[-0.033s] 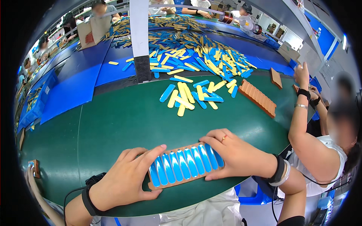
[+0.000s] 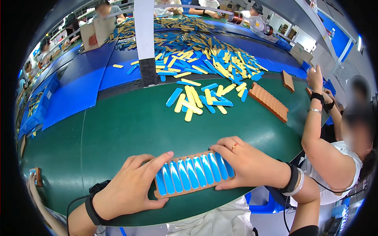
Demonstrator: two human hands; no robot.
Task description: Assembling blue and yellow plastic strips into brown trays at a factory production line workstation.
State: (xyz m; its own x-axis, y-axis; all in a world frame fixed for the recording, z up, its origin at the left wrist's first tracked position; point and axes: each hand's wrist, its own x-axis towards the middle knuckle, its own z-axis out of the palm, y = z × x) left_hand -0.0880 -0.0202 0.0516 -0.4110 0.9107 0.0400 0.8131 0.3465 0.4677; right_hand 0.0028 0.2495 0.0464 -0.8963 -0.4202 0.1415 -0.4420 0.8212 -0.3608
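Note:
A brown grooved tray (image 2: pixel 178 193) lies at the near edge of the green table, slightly tilted to the right. Several shiny blue strips (image 2: pixel 193 173) with rounded ends sit side by side in its grooves. My left hand (image 2: pixel 132 185) grips the tray's left end, thumb at the near side and fingers at the far side. Around the right end closes my right hand (image 2: pixel 252 163), its fingers partly covering the last strips. Beyond the tray, a small loose group of yellow strips (image 2: pixel 191 106) and blue strips (image 2: pixel 174 97) lies on the table.
An unfilled brown grooved tray (image 2: pixel 269 102) lies at the right, with another brown tray (image 2: pixel 288 81) behind it. A large heap of strips (image 2: pixel 220 59) covers the blue surface beyond a white post (image 2: pixel 145 35). A co-worker's arm (image 2: pixel 315 114) is at the right; another person's hand (image 2: pixel 32 183) is far left.
My right hand has shifted very slightly to the right and nearer at the tray's end. Everything else looks the same.

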